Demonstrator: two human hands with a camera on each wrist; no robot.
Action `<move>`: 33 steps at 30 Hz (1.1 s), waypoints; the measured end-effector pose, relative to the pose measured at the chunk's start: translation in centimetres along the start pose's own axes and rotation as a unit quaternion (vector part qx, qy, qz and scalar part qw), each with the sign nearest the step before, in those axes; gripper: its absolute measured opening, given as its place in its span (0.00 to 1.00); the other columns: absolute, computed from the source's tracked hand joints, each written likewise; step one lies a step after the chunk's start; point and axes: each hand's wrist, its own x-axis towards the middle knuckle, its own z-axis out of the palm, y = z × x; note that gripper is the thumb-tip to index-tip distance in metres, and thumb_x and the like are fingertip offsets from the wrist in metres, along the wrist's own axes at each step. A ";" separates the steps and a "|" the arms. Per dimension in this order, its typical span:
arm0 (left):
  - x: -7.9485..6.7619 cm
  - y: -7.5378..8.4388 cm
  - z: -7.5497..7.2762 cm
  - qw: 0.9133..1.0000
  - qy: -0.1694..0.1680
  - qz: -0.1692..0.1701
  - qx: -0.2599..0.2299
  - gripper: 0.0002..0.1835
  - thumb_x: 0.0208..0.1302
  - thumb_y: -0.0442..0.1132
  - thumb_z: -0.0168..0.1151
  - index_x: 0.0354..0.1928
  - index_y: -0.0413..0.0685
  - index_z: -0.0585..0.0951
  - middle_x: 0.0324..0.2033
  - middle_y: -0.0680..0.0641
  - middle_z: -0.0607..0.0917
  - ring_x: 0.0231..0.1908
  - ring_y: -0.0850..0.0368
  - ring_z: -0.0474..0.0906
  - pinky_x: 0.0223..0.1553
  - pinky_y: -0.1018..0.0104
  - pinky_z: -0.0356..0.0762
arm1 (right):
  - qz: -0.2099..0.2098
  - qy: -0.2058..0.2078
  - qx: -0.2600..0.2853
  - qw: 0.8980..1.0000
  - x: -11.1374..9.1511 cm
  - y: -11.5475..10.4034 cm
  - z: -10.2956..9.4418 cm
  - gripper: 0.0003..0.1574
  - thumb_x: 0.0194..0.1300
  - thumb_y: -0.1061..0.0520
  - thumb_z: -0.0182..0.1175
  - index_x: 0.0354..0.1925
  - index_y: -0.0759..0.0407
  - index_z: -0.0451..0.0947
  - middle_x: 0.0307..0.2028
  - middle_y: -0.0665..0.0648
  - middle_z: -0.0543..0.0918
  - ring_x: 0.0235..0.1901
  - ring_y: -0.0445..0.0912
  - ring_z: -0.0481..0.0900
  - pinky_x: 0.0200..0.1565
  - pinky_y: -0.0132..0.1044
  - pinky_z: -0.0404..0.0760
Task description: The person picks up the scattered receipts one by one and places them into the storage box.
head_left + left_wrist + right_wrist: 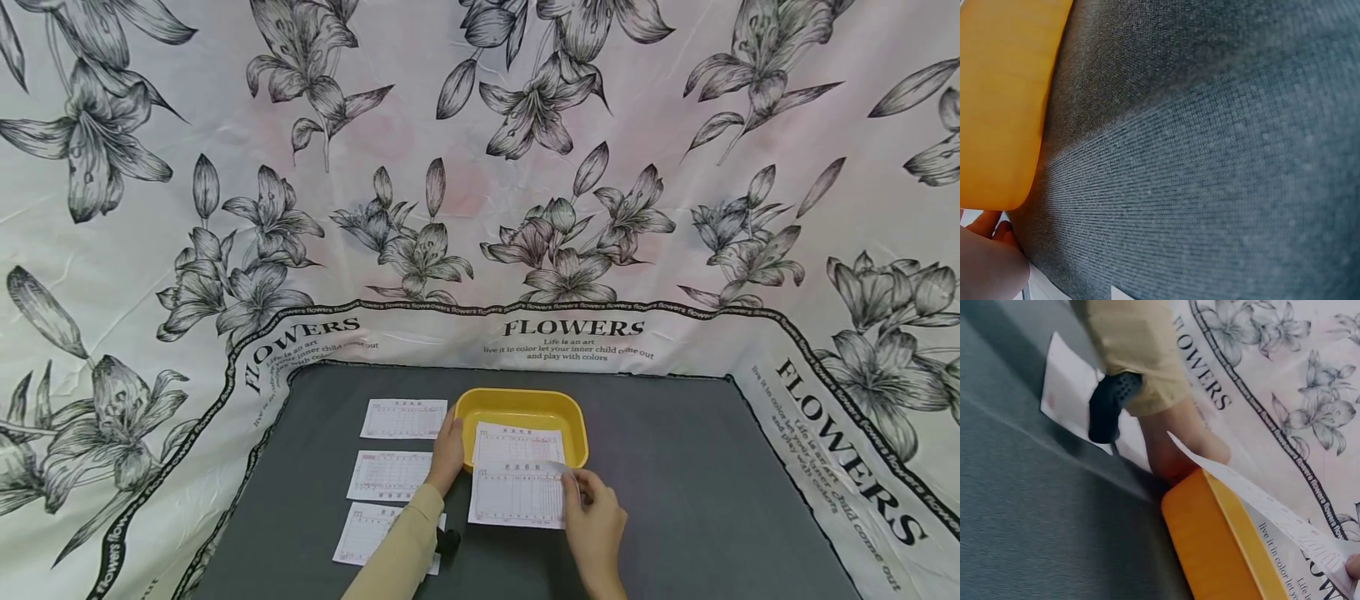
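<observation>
A yellow plastic tray [521,400] stands on the dark grey table. My left hand [447,454] holds its left side, and the left wrist view shows that hand [991,262] against a tray corner. My right hand [596,521] pinches the upper right corner of a printed paper form [517,500] in front of the tray. In the right wrist view a fingertip [1353,566] is against a sheet's edge. Another printed form [517,442] lies behind, over the tray's front part and partly covered. Whether the sheets are joined I cannot tell.
Left of the tray lie three printed slips in a column: a far slip [403,419], a middle slip [390,475] and a near slip [363,533] partly under my left forearm. A black strap device [448,542] is on that wrist. Flowered cloth [570,342] borders the table.
</observation>
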 end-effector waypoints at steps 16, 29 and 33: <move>0.3 -0.1 0.0 1.000 0.004 -0.008 0.012 0.28 0.88 0.47 0.36 0.82 0.45 0.62 0.78 0.37 0.68 0.76 0.37 0.64 0.79 0.38 0.56 | 0.040 0.013 0.041 0.998 4.5 1.1 1.7 0.08 0.72 0.61 0.69 0.44 0.67 0.88 0.32 0.60 0.92 0.26 0.40 0.80 0.31 0.31 0.74; 0.4 0.0 0.0 1.000 0.006 -0.008 0.002 0.29 0.88 0.46 0.36 0.82 0.42 0.61 0.79 0.35 0.65 0.79 0.35 0.59 0.80 0.38 0.54 | 0.053 -0.006 0.035 0.998 7.2 2.2 4.7 0.10 0.72 0.62 0.67 0.45 0.71 0.86 0.35 0.67 0.91 0.36 0.64 0.87 0.52 0.63 0.69; 0.3 0.1 0.0 1.000 0.004 -0.013 0.001 0.29 0.88 0.46 0.36 0.83 0.44 0.60 0.80 0.37 0.64 0.79 0.37 0.60 0.80 0.39 0.54 | 0.059 -0.023 0.031 0.998 7.5 2.4 5.3 0.11 0.73 0.61 0.67 0.45 0.71 0.85 0.37 0.69 0.91 0.41 0.68 0.86 0.51 0.66 0.64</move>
